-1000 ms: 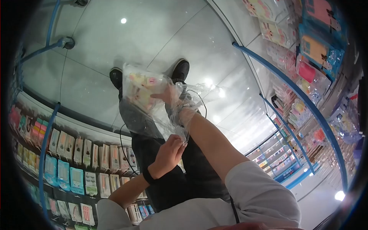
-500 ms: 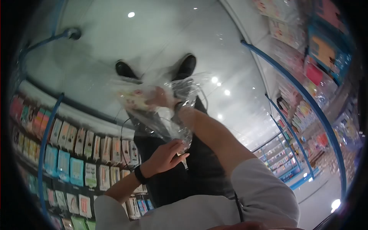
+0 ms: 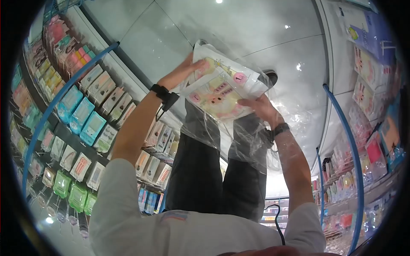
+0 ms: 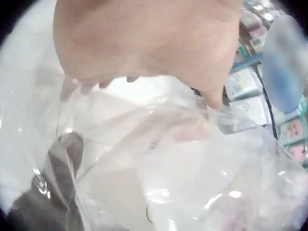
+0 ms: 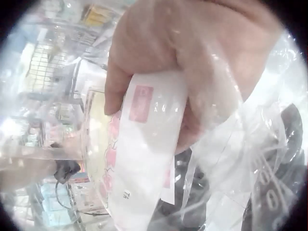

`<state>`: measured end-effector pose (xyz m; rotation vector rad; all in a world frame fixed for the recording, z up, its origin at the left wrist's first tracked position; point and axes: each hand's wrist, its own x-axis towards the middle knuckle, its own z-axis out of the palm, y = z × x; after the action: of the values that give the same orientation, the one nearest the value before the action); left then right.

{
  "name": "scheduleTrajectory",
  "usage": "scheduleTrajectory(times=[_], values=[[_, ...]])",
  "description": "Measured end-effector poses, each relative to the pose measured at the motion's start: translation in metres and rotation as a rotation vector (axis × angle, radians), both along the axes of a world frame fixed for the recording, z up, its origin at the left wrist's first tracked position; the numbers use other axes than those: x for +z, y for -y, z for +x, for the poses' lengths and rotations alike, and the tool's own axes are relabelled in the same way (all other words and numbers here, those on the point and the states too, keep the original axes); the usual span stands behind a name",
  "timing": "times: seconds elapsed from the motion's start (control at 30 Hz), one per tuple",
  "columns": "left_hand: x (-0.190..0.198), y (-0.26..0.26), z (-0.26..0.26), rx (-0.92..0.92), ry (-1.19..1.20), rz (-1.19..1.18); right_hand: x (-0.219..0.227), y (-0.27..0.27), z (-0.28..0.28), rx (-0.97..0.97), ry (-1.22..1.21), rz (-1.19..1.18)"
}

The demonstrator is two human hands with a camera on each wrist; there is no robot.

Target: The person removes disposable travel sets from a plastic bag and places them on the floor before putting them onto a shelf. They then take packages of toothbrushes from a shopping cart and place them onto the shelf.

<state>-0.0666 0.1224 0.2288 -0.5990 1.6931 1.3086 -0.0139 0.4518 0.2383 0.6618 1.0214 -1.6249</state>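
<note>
Packet (image 3: pixel 220 91) first — a flat, pastel-printed pack in clear wrapping, held out over the floor between two shop racks. From the head view, the left hand (image 3: pixel 185 68) grips its far edge, thumb laid across the printed face, and the right hand (image 3: pixel 258 109) pinches the near corner. A loose plastic bag (image 3: pixel 239 145) hangs below the pack and round the right wrist. The slack film could, I'd judge, snag or fold across the pack, and slick wrapping may slide out of a corner pinch.

At the left wrist, the left hand (image 4: pixel 144 43) sits above crumpled clear film; its fingertips curl down over the pack's edge, though the hold itself is mostly hidden.

At the right wrist, the right hand (image 5: pixel 192 72) is closed round the packet (image 5: pixel 139 154) — fingers on top, thumb beneath, film caught under the palm.
</note>
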Motion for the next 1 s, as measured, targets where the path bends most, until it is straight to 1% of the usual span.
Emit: scheduleTrajectory(times=[0.03,0.07,0.1,0.13,0.17,0.2,0.27,0.3,0.33,0.37,0.4,0.47,0.53,0.57,0.6,0.67,0.7,0.73,0.8,0.83,0.87,0.93,0.97,1.0], values=[[0.011,-0.009,-0.002,0.058,0.154,0.278,0.008,-0.004,-0.009,0.053,0.029,0.0],[0.013,-0.013,0.004,0.059,0.156,0.28,0.012,-0.009,-0.014,0.101,0.057,0.0],[0.015,-0.016,0.012,0.078,0.19,0.308,0.011,-0.012,-0.015,0.168,0.008,0.008],[0.02,-0.021,0.02,0.099,0.224,0.334,0.014,-0.011,-0.014,0.169,0.013,0.011],[0.035,-0.029,0.021,0.069,0.184,0.275,0.018,-0.008,-0.014,0.098,-0.026,-0.022],[0.043,-0.03,0.021,0.07,0.185,0.276,0.021,-0.006,-0.013,0.026,-0.067,-0.057],[0.052,-0.029,0.02,-0.079,0.153,0.204,0.027,-0.007,-0.01,0.064,-0.041,-0.038],[0.052,-0.028,0.026,-0.038,0.045,0.151,0.03,-0.009,-0.007,0.1,-0.012,-0.018],[0.039,-0.014,0.034,-0.038,0.049,0.155,0.031,-0.014,-0.001,0.1,-0.009,-0.015],[0.018,0.013,0.044,0.013,0.097,0.191,0.029,-0.023,0.007,0.044,0.092,-0.012],[0.006,0.038,0.048,0.063,0.147,0.228,0.029,-0.033,0.013,-0.013,0.194,-0.008],[0.003,0.071,0.048,0.097,-0.035,0.053,0.04,-0.057,0.015,-0.019,0.22,0.009],[-0.016,0.12,0.061,0.127,-0.083,-0.091,0.058,-0.086,0.004,0.256,0.369,0.183],[-0.018,0.139,0.062,0.169,-0.062,-0.15,0.015,-0.138,0.069,0.383,-0.55,-0.048],[-0.019,0.159,0.065,0.21,-0.04,-0.21,0.025,-0.137,0.065,0.385,-0.546,-0.04],[-0.028,0.202,0.076,0.303,0.044,-0.245,0.063,-0.124,0.033,-0.329,0.252,0.246],[-0.022,0.203,0.074,0.302,-0.013,-0.269,0.074,-0.126,0.02,-0.394,0.252,0.217],[-0.011,0.201,0.069,0.3,-0.073,-0.291,0.072,-0.132,0.022,-0.401,0.245,0.235],[-0.01,0.203,0.063,0.283,-0.124,-0.389,0.063,-0.145,0.032,-0.579,0.237,0.242],[-0.01,0.206,0.058,0.355,-0.091,-0.346,0.063,-0.148,0.034,-0.612,0.225,0.212],[-0.013,0.206,0.057,0.351,-0.096,-0.333,0.062,-0.149,0.033,-0.62,0.215,0.22],[-0.014,0.202,0.055,0.565,-0.118,-0.411,0.063,-0.15,0.035,-0.695,0.125,0.218],[-0.019,0.208,0.057,0.534,-0.141,-0.43,0.065,-0.149,0.032,-0.705,0.118,0.23],[-0.023,0.215,0.059,0.527,-0.143,-0.418,0.067,-0.147,0.027,-0.765,0.106,0.242]])
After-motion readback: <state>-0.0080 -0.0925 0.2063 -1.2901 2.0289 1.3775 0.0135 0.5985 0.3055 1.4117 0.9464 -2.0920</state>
